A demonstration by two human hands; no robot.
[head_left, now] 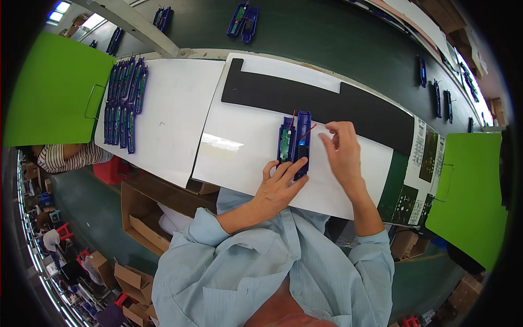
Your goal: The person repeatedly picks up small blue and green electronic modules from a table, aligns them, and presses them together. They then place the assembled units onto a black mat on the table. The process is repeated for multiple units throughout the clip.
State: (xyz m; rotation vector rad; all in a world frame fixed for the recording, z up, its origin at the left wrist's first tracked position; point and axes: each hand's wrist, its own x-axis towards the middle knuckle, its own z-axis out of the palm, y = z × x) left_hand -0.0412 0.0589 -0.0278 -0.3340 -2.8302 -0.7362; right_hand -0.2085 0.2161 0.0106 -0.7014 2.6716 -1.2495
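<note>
In front of me on the white work surface lie two long halves of a blue plastic housing. The left half (285,139) carries a green circuit board; the right half (303,121) holds a dark block with a bit of bright blue. Thin red wires rise from both. My left hand (277,188) grips the near end of the halves, fingers across them and thumb at the right half's lower end. Just right of the red wire's tip (314,126), my right hand (343,150) is raised, its thumb and curled index finger apart with nothing visible between them.
A black mat (305,95) lies beyond the housing. Several blue housings with boards (122,101) stand in rows on the left table. More housings (242,22) sit on the dark green belt beyond. Green panels (57,92) flank both sides; a striped sleeve (73,158) shows at left.
</note>
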